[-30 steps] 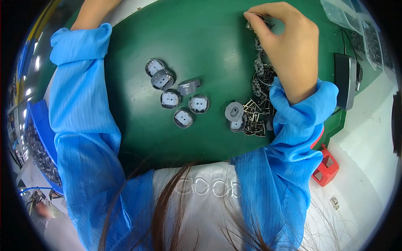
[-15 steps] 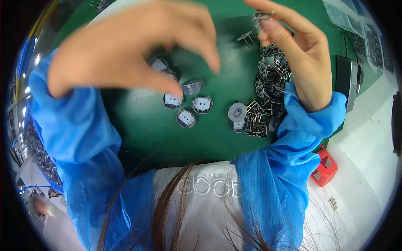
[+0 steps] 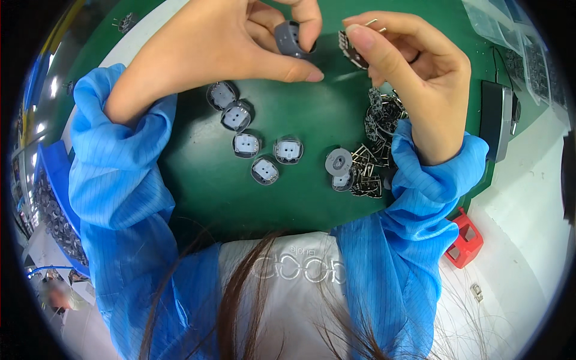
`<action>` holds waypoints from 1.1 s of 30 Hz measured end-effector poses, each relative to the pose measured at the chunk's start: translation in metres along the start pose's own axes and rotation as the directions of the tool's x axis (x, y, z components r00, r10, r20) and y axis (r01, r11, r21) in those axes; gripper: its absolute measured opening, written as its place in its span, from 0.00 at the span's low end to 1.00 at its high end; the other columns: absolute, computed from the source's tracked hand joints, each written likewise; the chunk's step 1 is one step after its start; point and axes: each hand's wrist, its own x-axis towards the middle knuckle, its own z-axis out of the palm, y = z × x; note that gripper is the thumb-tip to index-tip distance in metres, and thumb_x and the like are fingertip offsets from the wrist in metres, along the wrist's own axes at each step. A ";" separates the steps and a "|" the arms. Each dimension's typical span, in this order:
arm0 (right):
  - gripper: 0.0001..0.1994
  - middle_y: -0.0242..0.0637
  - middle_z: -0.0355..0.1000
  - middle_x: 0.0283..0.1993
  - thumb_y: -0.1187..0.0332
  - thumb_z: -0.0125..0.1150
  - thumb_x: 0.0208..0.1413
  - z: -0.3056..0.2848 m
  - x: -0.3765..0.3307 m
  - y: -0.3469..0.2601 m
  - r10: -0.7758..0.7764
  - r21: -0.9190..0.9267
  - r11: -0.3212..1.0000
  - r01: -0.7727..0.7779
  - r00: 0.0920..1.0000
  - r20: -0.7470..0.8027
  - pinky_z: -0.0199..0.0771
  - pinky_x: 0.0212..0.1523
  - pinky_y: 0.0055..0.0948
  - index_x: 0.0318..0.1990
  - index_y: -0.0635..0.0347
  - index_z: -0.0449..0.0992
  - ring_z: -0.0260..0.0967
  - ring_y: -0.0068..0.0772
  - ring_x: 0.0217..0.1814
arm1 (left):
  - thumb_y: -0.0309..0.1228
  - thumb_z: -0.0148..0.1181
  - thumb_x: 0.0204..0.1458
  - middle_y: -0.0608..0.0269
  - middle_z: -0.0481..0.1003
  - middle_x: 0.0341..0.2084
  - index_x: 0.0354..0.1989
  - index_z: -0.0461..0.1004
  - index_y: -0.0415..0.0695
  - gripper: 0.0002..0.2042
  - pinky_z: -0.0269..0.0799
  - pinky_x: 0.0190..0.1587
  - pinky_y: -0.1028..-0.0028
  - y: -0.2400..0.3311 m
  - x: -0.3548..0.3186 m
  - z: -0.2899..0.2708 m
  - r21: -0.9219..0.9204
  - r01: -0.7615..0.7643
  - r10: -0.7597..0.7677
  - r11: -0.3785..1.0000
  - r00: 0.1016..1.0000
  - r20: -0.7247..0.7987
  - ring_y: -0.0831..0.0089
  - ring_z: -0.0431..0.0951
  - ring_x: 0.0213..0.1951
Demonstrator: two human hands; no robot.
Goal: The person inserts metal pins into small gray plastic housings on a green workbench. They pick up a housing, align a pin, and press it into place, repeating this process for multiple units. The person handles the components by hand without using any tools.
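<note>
Above the far part of the green table, my left hand (image 3: pixel 240 45) grips a round dark-grey plastic housing (image 3: pixel 289 39) between thumb and fingers. To its right, my right hand (image 3: pixel 414 66) pinches a small circuit board with metal pins (image 3: pixel 353 50), its pins pointing up and away. The two parts are apart. Below my left hand lie several grey housings with light inserts, such as one (image 3: pixel 288 150) near the middle. Beside my right wrist is a pile of pinned boards (image 3: pixel 384 114), partly hidden by that hand and sleeve.
A grey disc (image 3: pixel 339 161) rests on another housing at the pile's left. A black device (image 3: pixel 495 117) stands at the table's right edge, near clear plastic trays (image 3: pixel 522 54). A red plastic holder (image 3: pixel 464 241) is at lower right; a blue bin (image 3: pixel 57 198) of parts is at left.
My left hand has picked up the housing that stood tilted among the others and raised it toward my right hand. The board in my right hand has turned and come slightly left and down.
</note>
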 end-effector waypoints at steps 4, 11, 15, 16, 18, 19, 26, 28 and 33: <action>0.09 0.42 0.80 0.43 0.81 0.69 0.59 0.003 -0.002 0.009 -0.097 0.122 0.988 0.092 0.995 0.035 0.79 0.38 0.21 0.46 0.73 0.81 0.79 0.25 0.38 | 0.17 0.76 0.47 0.58 0.80 0.41 0.42 0.79 0.36 0.15 0.80 0.41 0.81 0.019 -0.003 0.007 -0.106 -0.068 0.064 0.992 0.997 -0.042 0.80 0.81 0.39; 0.07 0.42 0.79 0.40 0.82 0.74 0.49 0.017 0.006 0.009 -0.566 -0.377 0.769 0.516 0.824 -0.025 0.78 0.37 0.24 0.37 0.66 0.85 0.80 0.30 0.36 | 0.15 0.73 0.48 0.52 0.83 0.42 0.49 0.78 0.32 0.18 0.82 0.52 0.77 0.027 -0.005 0.002 -0.245 -0.023 0.007 0.969 0.998 -0.065 0.74 0.84 0.46; 0.11 0.42 0.79 0.41 0.81 0.74 0.47 0.019 0.002 0.014 -0.580 -0.469 0.718 0.515 0.815 0.007 0.79 0.40 0.29 0.39 0.64 0.84 0.80 0.36 0.39 | 0.13 0.71 0.50 0.49 0.83 0.42 0.53 0.78 0.30 0.20 0.83 0.52 0.75 0.008 -0.005 0.007 -0.310 -0.025 0.004 0.950 0.998 -0.069 0.71 0.84 0.46; 0.11 0.42 0.79 0.41 0.81 0.73 0.47 0.019 0.002 0.015 -0.593 -0.485 0.698 0.527 0.805 0.021 0.79 0.40 0.29 0.40 0.64 0.84 0.80 0.35 0.39 | 0.13 0.70 0.50 0.49 0.83 0.42 0.53 0.78 0.30 0.20 0.83 0.52 0.75 0.007 -0.005 0.008 -0.293 -0.024 0.005 0.956 0.998 -0.066 0.71 0.85 0.46; 0.09 0.40 0.81 0.40 0.82 0.72 0.49 0.018 0.004 0.014 -0.637 -0.512 0.648 0.563 0.770 0.041 0.79 0.41 0.27 0.38 0.65 0.84 0.80 0.32 0.39 | 0.13 0.69 0.51 0.48 0.83 0.42 0.53 0.78 0.29 0.19 0.83 0.51 0.75 0.016 -0.008 0.013 -0.195 -0.013 -0.005 0.981 0.996 -0.094 0.70 0.85 0.46; 0.07 0.38 0.82 0.40 0.83 0.72 0.50 0.019 0.005 0.013 -0.666 -0.524 0.619 0.585 0.745 0.046 0.79 0.41 0.26 0.37 0.66 0.84 0.80 0.29 0.40 | 0.13 0.69 0.51 0.47 0.83 0.42 0.52 0.78 0.28 0.18 0.83 0.51 0.76 0.019 -0.008 0.013 -0.166 -0.013 -0.004 0.986 0.995 -0.100 0.70 0.85 0.46; 0.09 0.40 0.81 0.38 0.85 0.73 0.47 0.026 0.001 0.012 -0.628 -0.541 0.656 0.526 0.778 -0.006 0.81 0.38 0.26 0.36 0.66 0.83 0.81 0.31 0.38 | 0.14 0.69 0.53 0.45 0.83 0.41 0.49 0.78 0.27 0.15 0.84 0.47 0.77 0.021 -0.007 0.007 -0.184 0.070 -0.081 0.980 0.995 -0.051 0.69 0.85 0.45; 0.09 0.41 0.81 0.39 0.85 0.72 0.47 0.032 -0.003 0.011 -0.543 -0.477 0.753 0.453 0.838 -0.061 0.82 0.38 0.26 0.37 0.66 0.83 0.81 0.31 0.38 | 0.14 0.68 0.53 0.45 0.83 0.41 0.49 0.78 0.27 0.15 0.84 0.47 0.77 0.024 -0.008 0.011 -0.158 0.074 -0.086 0.985 0.994 -0.068 0.70 0.85 0.44; 0.09 0.39 0.81 0.41 0.83 0.73 0.49 0.031 0.001 0.013 -0.650 -0.589 0.605 0.535 0.760 0.023 0.80 0.37 0.26 0.39 0.66 0.83 0.79 0.28 0.37 | 0.14 0.68 0.53 0.47 0.84 0.40 0.48 0.79 0.28 0.13 0.82 0.47 0.78 0.035 -0.001 0.016 -0.179 0.226 -0.246 0.958 0.964 -0.100 0.72 0.85 0.43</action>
